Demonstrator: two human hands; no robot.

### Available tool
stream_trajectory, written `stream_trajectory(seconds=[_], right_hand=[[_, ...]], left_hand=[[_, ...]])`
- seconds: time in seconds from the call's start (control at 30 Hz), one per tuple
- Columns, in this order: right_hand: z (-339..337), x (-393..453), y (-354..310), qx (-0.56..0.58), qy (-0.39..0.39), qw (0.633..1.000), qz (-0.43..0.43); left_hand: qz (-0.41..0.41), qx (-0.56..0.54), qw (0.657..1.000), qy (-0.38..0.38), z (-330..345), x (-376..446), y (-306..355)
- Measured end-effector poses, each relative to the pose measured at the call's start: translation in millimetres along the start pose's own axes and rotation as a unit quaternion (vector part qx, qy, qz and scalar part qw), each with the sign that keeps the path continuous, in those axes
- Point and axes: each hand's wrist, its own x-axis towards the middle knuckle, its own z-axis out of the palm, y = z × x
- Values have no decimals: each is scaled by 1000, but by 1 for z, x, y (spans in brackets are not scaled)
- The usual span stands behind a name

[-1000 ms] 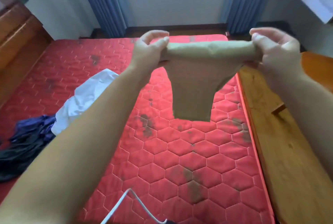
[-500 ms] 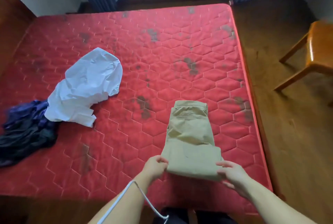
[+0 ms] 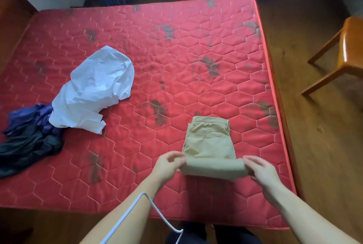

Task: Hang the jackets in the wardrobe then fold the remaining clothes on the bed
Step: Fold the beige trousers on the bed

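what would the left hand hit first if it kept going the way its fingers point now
The left hand points rightward into the near rolled edge of the khaki trousers, which its fingers already pinch, so it would meet that fold at once.

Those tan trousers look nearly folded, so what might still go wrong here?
The tan trousers lie close to the mattress edge nearest the person, so a careless push might slide them off. The left hand and right hand grip only the near fold's ends, so its middle may sag or unroll. The white shirt and dark clothes remain crumpled.
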Motion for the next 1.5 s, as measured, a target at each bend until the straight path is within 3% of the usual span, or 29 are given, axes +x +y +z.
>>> stream_trajectory(seconds=[0.1, 0.27, 0.37, 0.5, 0.57, 0.63, 0.73, 0.97, 1.1, 1.17, 1.27, 1.4, 1.5], right_hand=[[5, 7, -17, -16, 8, 1000, -13], [5, 10, -9, -60, -9, 994, 85], [7, 2, 11, -57, -13, 988, 142], [0, -12, 17, 87, -80, 944, 307], [-9, -16, 18, 85, -112, 931, 336], [-16, -13, 18, 108, -126, 942, 292], [-16, -13, 4, 144, -129, 963, 187], [-10, -12, -48, 62, -79, 993, 68], [-16, -7, -121, 41, 5, 996, -82], [-19, -8, -165, 16, -12, 986, -165], [-22, -9, -226, -79, -24, 957, -279], [-27, -7, -306, -171, 60, 906, -383], [-33, -7, -351, -242, 149, 842, -459]], left_hand=[[-39, -58, 996, 53, 2, 12, 11], [-240, -7, 970, -29, -9, 18, -4], [-304, 35, 949, -75, -16, 11, -20], [-298, 68, 942, -141, -21, 0, -29], [-234, -15, 958, -168, -23, -4, -27], [-164, -101, 970, -150, -25, -8, -21], [-95, -140, 982, -87, -22, -6, -9], [41, -87, 995, -7, -15, -6, 41], [118, -52, 991, 21, -23, -1, 110], [150, -40, 987, 36, -31, 3, 151], [227, 76, 968, 70, -45, 9, 213], [321, 222, 904, 172, -47, 13, 294], [382, 235, 859, 246, -44, 14, 345]])
